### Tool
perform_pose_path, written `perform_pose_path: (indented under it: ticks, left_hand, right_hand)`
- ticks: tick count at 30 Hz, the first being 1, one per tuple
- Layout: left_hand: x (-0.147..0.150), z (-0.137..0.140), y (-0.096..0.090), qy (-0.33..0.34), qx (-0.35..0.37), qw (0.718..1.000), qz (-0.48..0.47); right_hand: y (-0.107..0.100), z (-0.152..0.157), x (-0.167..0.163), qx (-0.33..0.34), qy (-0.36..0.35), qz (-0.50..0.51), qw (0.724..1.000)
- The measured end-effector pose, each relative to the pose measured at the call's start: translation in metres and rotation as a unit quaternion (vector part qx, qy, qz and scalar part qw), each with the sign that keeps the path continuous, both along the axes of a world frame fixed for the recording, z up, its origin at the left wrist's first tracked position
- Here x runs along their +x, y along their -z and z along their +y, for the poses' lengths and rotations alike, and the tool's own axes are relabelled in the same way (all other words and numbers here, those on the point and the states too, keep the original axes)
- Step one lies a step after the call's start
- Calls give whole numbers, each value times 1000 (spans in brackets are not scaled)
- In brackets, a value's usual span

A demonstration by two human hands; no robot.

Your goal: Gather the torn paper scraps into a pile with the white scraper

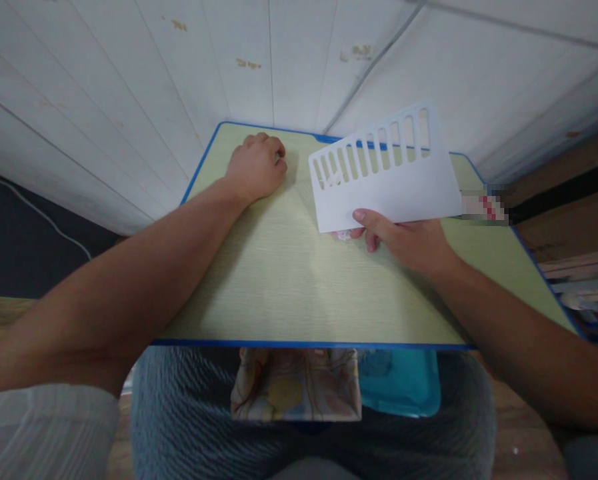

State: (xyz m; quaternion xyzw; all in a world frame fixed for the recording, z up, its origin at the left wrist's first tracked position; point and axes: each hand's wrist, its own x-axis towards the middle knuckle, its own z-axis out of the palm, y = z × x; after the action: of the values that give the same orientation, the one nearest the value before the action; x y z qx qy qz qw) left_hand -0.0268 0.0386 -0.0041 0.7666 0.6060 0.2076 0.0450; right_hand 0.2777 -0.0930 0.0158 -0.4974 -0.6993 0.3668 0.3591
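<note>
My right hand (413, 243) holds a flat white slotted card (383, 193) by its lower edge, thumb on top and fingers underneath. A row of rounded slots of growing length runs along the card's upper side, and the card is tilted over the table. By the fingertips, below the card's lower left corner, a small whitish crinkled thing (345, 235) shows; most of it is hidden. On the table's far left part rests my left hand (259, 167), its fingers curled closed. Whatever may be inside that hand cannot be made out.
The pale green table (279, 287) has a blue edge and stands against a white plank wall (289, 67) with a grey cable (373, 67). Under its front edge are a patterned fabric container (296, 393) and a turquoise plastic tray (419, 393). Cardboard boxes (569, 200) stand at the right.
</note>
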Motion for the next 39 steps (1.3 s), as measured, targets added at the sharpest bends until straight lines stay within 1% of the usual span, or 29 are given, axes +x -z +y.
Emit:
perform_pose_path:
  ticks: [5, 11, 16, 22, 28, 30, 32, 35, 37, 39]
  left_hand:
    - [2, -4, -4, 3, -22, 1000, -17]
    - [4, -6, -5, -13, -1, 999, 31]
    - [2, -4, -4, -4, -2, 1000, 4]
    - [4, -9, -9, -11, -26, 1000, 4]
    - [2, -5, -5, -9, -15, 1000, -1]
    - [2, -4, -5, -9, -15, 1000, 4]
    - [1, -4, -5, -9, -14, 1000, 6]
    - [0, -4, -5, 1, -19, 1000, -14]
    - [1, -5, -6, 0, -25, 999, -22]
    - [3, -7, -8, -11, -26, 1000, -7]
  right_hand:
    - [-3, -1, -2, -18, -8, 11, 1000]
    - [-13, -5, -1, -57, -76, -5, 995]
    - [-17, -9, 1, -90, -102, 31, 990]
    - [-20, -14, 2, -107, -118, 32, 987]
    - [-21, -13, 3, -88, -92, 86, 988]
    - [-20, -10, 3, -93, -81, 99, 987]
    - [-16, -7, 4, -104, -66, 99, 987]
    - [-10, -3, 7, -110, -44, 88, 989]
    - [-7, -2, 9, -109, -38, 81, 990]
    - [-7, -1, 10, -117, -40, 72, 990]
